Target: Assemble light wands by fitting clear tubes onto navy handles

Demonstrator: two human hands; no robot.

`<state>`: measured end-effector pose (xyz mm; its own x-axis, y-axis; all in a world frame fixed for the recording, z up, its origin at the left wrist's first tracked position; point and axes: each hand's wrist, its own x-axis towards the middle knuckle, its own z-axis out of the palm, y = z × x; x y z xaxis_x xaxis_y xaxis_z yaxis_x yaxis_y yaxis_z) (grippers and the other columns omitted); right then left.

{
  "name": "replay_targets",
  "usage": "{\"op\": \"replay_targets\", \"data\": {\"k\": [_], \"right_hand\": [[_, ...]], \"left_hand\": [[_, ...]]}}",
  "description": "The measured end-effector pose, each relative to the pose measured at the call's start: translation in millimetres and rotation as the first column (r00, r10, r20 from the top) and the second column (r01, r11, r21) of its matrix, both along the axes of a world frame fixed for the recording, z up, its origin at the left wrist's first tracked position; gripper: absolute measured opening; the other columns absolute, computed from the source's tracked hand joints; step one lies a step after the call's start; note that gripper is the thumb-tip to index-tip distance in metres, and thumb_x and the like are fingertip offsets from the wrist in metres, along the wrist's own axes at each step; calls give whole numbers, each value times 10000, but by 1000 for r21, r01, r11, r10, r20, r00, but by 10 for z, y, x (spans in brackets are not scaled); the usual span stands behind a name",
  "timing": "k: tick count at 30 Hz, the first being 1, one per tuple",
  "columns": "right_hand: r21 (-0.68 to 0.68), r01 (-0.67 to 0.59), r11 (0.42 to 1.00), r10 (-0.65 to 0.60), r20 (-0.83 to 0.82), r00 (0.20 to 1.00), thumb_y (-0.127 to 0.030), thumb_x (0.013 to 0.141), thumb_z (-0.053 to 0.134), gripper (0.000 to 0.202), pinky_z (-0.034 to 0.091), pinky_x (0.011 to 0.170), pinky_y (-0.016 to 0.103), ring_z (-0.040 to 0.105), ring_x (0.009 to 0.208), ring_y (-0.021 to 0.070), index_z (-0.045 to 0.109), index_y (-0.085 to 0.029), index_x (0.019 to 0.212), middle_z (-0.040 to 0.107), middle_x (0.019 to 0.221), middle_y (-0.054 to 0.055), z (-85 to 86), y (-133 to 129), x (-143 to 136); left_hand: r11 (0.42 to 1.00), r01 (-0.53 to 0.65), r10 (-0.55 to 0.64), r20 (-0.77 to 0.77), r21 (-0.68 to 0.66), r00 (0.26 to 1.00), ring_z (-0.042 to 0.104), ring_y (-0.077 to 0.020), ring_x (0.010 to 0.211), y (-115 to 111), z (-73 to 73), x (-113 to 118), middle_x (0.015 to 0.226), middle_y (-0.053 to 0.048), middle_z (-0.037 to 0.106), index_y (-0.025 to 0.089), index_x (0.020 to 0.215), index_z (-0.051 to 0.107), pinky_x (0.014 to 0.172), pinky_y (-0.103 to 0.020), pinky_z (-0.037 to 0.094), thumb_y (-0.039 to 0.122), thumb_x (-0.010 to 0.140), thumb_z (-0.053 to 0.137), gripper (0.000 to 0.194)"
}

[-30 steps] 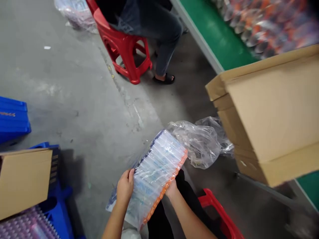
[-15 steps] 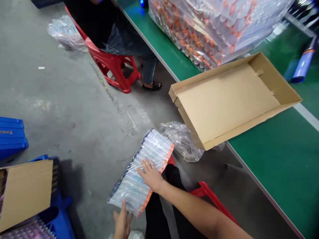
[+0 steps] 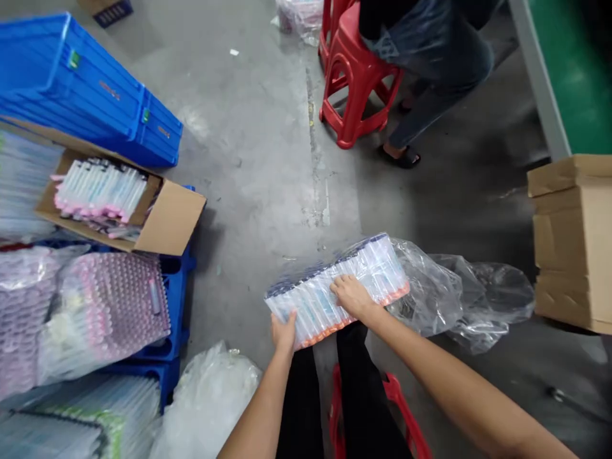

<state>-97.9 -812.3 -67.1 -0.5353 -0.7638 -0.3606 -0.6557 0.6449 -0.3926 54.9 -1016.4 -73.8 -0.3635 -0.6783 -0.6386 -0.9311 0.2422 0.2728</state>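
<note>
A clear plastic bag packed with white tubes (image 3: 315,299), dark at one end and orange at the other, lies across my lap. At its left end my left hand (image 3: 284,333) grips the bag's edge, with the thumb on top and the other fingers hidden beneath. My right hand (image 3: 351,296) rests on top of the bag near its middle, fingers bent against the plastic. Crumpled clear plastic (image 3: 430,287) touches the bag's right end.
On the left are blue crates (image 3: 105,89), an open carton of pens (image 3: 174,217) and bagged tubes (image 3: 115,306) on a blue pallet. A person sits on a red stool (image 3: 354,76). A cardboard tray (image 3: 557,242) overhangs the green table (image 3: 583,76) at right.
The view has swung left, bringing the crates and carton into sight. The bag now lies more level across my lap. My left hand has closed on its left end.
</note>
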Motion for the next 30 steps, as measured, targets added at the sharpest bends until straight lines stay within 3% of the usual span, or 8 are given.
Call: {"op": "replay_targets", "data": {"k": [3, 7, 10, 14, 18, 22, 26, 30], "right_hand": [[12, -65, 998, 65, -11, 998, -113, 918, 566, 122, 368, 829, 394, 547, 954, 284, 667, -179, 932, 654, 968, 127, 152, -164, 119], [42, -53, 998, 54, -28, 998, -126, 959, 489, 189, 345, 844, 397, 522, 971, 280, 622, -191, 1077, 637, 1027, 120, 234, -480, 367], [101, 10, 995, -6, -41, 999, -148, 952, 515, 163, 337, 844, 407, 520, 979, 295, 606, -165, 1086, 633, 1028, 130, 171, -609, 471], [133, -9, 991, 12, -22, 1000, -202, 903, 636, 173, 319, 917, 421, 525, 992, 298, 615, -161, 1070, 642, 1014, 118, 93, -557, 425], [128, -83, 988, 78, 42, 996, -260, 844, 732, 211, 303, 954, 410, 532, 1010, 278, 639, -177, 1015, 649, 998, 96, 19, -497, 241], [112, -131, 985, 116, 136, 984, -381, 870, 705, 215, 341, 914, 400, 542, 987, 251, 657, -178, 925, 634, 951, 46, -89, -488, 72], [77, -156, 985, 138, 197, 971, -432, 882, 691, 246, 327, 904, 374, 537, 971, 227, 657, -192, 917, 631, 940, 28, -124, -443, -33], [66, -156, 986, 138, 214, 967, -426, 878, 704, 242, 306, 906, 357, 533, 972, 221, 648, -191, 897, 639, 935, 37, -98, -413, -107]], "left_hand": [[996, 78, -78, -1, -44, 997, 635, -251, 1091, -22, -26, 12, 1283, -106, 612, 178, 1296, 571, 919, -469, 546, 390, 943, 625, 415], [956, 256, -271, -90, -143, 958, 473, -335, 1335, -131, 124, -3, 1493, -150, 453, 185, 1422, 466, 1089, -581, 399, 322, 943, 615, 520], [858, 492, -513, -194, -147, 836, 390, -316, 1412, -191, 251, -47, 1512, -144, 448, 184, 1409, 495, 1163, -541, 317, 226, 954, 579, 464], [686, 720, -720, -239, -104, 651, 564, -275, 1230, -246, 252, -161, 1294, -97, 620, 180, 1287, 591, 1083, -545, 412, 279, 957, 604, 345], [571, 819, -808, -219, -61, 547, 621, -254, 1119, -396, 175, -290, 1221, -90, 643, 162, 1224, 615, 985, -511, 501, 335, 949, 623, 325], [425, 905, -868, -277, 11, 411, 644, -229, 1051, -562, 192, -373, 1144, -74, 670, 157, 1147, 645, 946, -473, 522, 345, 950, 622, 273], [294, 955, -890, -350, 50, 292, 647, -199, 970, -649, 332, -408, 1004, -44, 686, 151, 973, 669, 917, -434, 516, 334, 956, 610, 193], [230, 972, -894, -388, 35, 226, 617, -184, 897, -978, 602, -342, 841, -12, 659, 171, 846, 653, 881, -380, 478, 224, 975, 540, 179]]}}
